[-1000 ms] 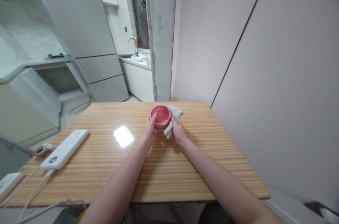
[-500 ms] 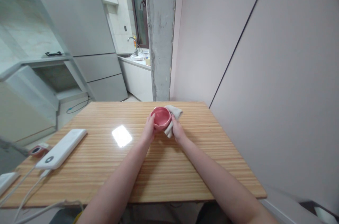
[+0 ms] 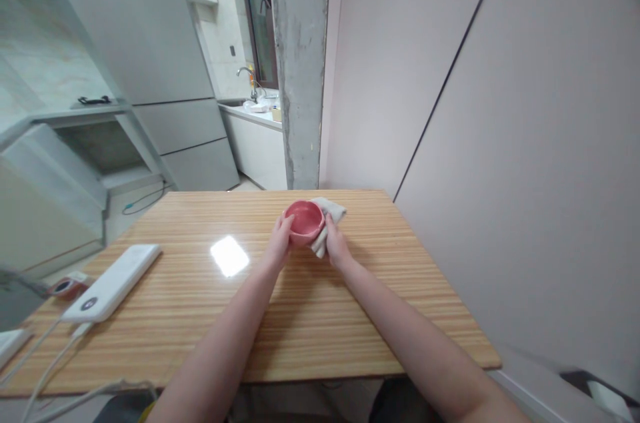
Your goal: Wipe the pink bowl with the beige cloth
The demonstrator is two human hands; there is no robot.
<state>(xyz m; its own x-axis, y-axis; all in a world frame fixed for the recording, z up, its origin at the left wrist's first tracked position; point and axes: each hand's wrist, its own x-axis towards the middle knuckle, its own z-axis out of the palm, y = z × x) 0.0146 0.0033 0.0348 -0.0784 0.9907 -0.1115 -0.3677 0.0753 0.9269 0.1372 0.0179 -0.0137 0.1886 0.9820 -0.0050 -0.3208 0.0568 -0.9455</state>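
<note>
A pink bowl (image 3: 304, 219) is held near the far edge of the wooden table (image 3: 200, 316), its hollow side tilted towards me. My left hand (image 3: 283, 236) grips the bowl's left rim, thumb over the edge. On the other side, my right hand (image 3: 336, 239) is closed on a pale cloth (image 3: 334, 208), which is pressed against the bowl's right outer side. Part of the cloth hangs below the bowl and part sticks out past it to the right. The fingers behind the bowl and cloth are hidden.
A white power bank (image 3: 113, 283) with cables lies on the table's left side, beside a small red device (image 3: 67, 288). Past the far edge stand a fridge (image 3: 135, 43), a sink counter (image 3: 255, 143) and a concrete pillar (image 3: 303, 69). A pale wall (image 3: 525, 176) runs along the right.
The bowl has turned very slightly between my hands, with the cloth still against its right side. The whole view has shifted a little.
</note>
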